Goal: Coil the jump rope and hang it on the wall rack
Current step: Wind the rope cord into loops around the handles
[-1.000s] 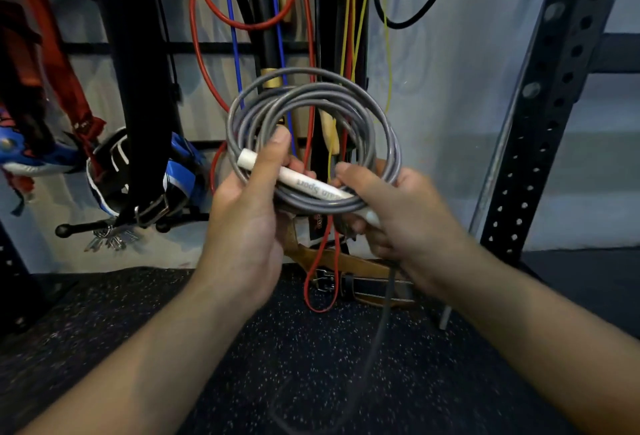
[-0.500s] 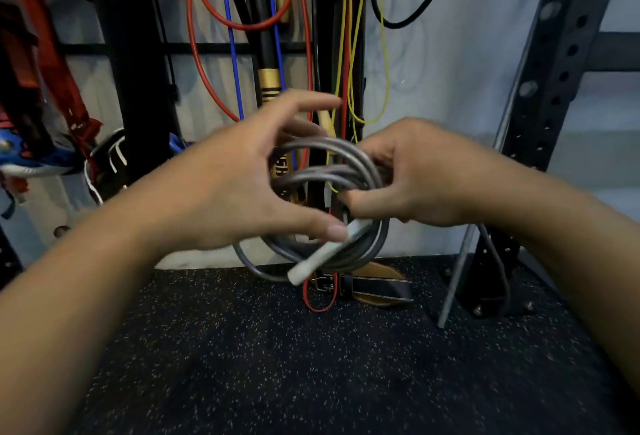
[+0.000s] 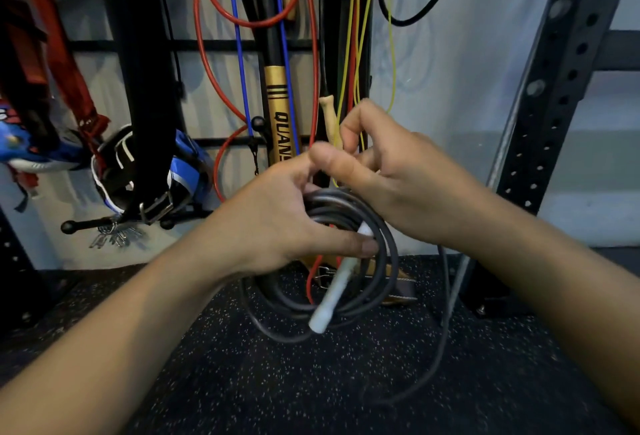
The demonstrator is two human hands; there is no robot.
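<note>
The grey jump rope [image 3: 377,282] hangs as a coil of several loops in front of me, with a white handle [image 3: 334,296] pointing down through it. My left hand [image 3: 273,223] grips the top of the coil, its thumb pressed on the handle. Just above the coil, my right hand [image 3: 398,182] has its fingers curled at the rope's top; whether it holds a strand is hidden. A loose tail of rope [image 3: 445,313] drops from under the right wrist to the floor. The black wall rack [image 3: 242,44] runs behind, hung with cords.
Red [image 3: 313,64], blue [image 3: 239,54], yellow [image 3: 393,54] and black ropes and a gold bat [image 3: 280,116] hang on the rack. A black post [image 3: 145,81] with belt and blue gear stands at left. A perforated black upright [image 3: 554,81] stands at right. A leather belt [image 3: 391,282] lies on speckled flooring.
The coil has tipped down from upright and now hangs lower from my left hand. The white handle swung from level to pointing down. My right hand rose above the coil.
</note>
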